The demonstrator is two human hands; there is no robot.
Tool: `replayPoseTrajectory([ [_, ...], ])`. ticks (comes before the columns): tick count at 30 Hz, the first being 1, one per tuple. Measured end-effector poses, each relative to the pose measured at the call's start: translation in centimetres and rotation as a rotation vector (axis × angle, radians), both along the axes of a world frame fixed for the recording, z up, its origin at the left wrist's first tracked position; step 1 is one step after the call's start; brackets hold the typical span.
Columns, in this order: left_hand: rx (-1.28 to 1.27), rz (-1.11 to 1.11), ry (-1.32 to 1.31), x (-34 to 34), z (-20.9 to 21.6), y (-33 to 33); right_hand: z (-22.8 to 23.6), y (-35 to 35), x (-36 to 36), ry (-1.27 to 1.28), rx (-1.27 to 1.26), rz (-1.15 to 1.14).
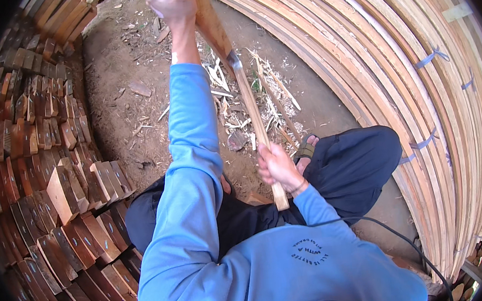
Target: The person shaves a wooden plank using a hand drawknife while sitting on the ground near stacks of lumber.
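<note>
At the top edge of the view my left hand (174,4) is closed round a smooth piece of wood (212,27), which runs up out of the picture. My right hand (278,167), in front of my lap, grips the long pale wooden handle (252,101) of a tool. A small shiny metal part (234,60) shows at the handle's far end, right against the lower end of the wood piece. Whether it is a blade seen edge-on I cannot tell. Under the tool, wood shavings (229,108) and split slivers lie scattered on the ground.
Stacked short boards (51,138) rise on the left. Long planks (353,54) line the right, some tied with blue strips (431,57). My dark-trousered knees (356,157) are spread, a sandalled foot (305,152) beside the shavings. A black cable (400,237) crosses near my right side.
</note>
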State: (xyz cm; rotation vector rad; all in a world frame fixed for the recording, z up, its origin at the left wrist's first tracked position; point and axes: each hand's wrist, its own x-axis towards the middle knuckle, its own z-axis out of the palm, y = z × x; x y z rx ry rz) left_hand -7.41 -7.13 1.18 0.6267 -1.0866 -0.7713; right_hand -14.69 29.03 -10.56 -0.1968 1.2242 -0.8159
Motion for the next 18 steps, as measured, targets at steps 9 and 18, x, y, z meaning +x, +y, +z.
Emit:
replayPoseTrajectory([
  [9, 0.063, -0.069, -0.021, 0.0, 0.2, 2.2, -2.3, -0.4, -0.3, -0.003, -0.019, 0.015],
  [18, -0.052, 0.075, -0.085, -0.7, 0.1, 1.1, -2.2, 0.8, -0.6, -0.026, -0.061, 0.003],
])
